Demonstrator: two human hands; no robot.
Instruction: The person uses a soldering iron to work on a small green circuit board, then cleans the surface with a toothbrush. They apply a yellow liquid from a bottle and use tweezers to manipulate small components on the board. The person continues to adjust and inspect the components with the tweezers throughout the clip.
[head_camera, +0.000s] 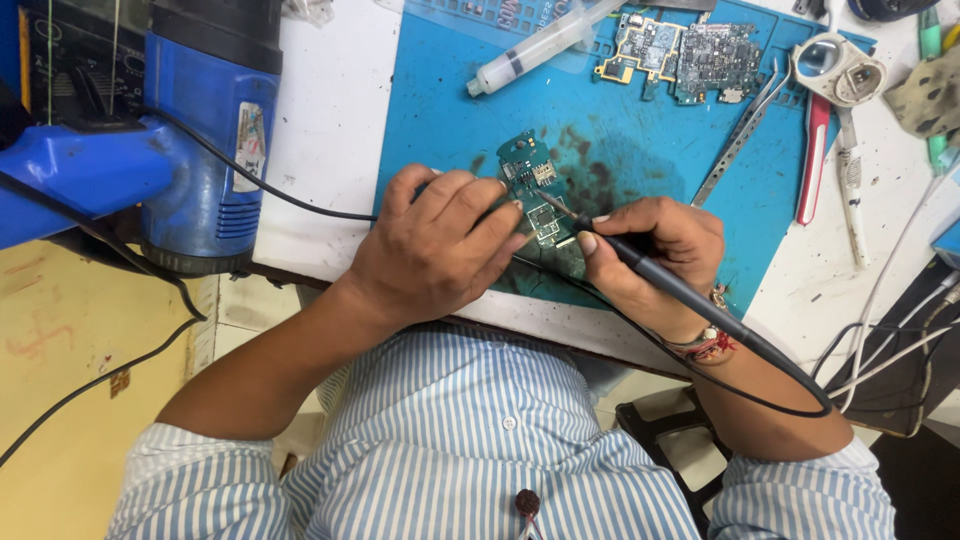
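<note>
A small green circuit board (530, 180) lies on a blue work mat (640, 150). My left hand (440, 245) rests on the mat and presses its fingertips onto the board's left side, covering part of it. My right hand (650, 255) grips a black soldering iron (660, 280) like a pen, its thin tip touching the board's middle. The iron's black cord runs off to the lower right, past my wrist with its thread bracelet.
A blue hot-air gun (200, 130) stands at the left edge of the white table (320, 140). At the mat's far side lie a clear syringe (540, 45), other circuit boards (690, 55), metal tweezers (740, 135) and a red-handled tool (812, 160). Cables hang at right.
</note>
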